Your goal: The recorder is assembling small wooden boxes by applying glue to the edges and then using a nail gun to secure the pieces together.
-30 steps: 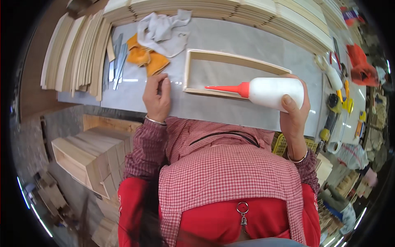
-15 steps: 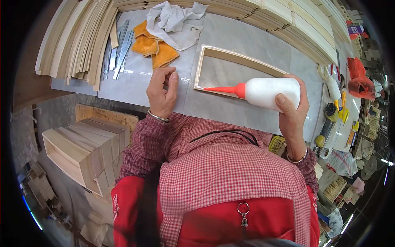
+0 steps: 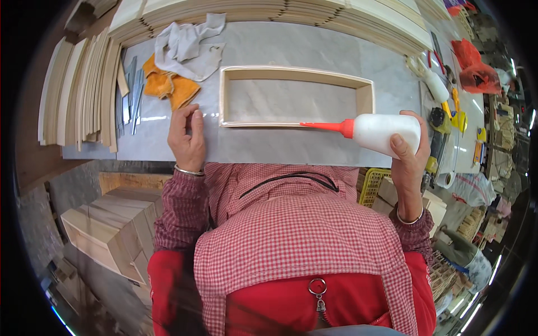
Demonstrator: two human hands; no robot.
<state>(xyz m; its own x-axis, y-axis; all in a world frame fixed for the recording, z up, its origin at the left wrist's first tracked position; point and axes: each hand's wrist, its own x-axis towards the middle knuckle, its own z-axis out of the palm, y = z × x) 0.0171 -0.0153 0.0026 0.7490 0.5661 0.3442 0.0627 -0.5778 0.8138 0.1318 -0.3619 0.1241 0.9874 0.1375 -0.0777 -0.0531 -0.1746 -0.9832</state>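
Gry tbl [image 3: 269, 148], wd frame [image 3: 297, 75], wht rag [image 3: 184, 49]

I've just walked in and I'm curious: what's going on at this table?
A person's right hand holds a white bottle on its side, its red nozzle at the near edge of a wooden frame on the table. Whether the tip touches the wood is unclear. The left hand is loosely curled near an orange cloth.

On our table [image 3: 263, 147] lies 1 frame [image 3: 297, 74], the bottle [image 3: 385, 131] in our right hand [image 3: 410, 159] at its near right corner, our left hand [image 3: 188, 143] to its left. Behind that hand lie 2 cloths [image 3: 182, 47]; left of them, metal strips [image 3: 136, 102], then slats [image 3: 84, 89]. Stacked boards [image 3: 224, 15] line the back.
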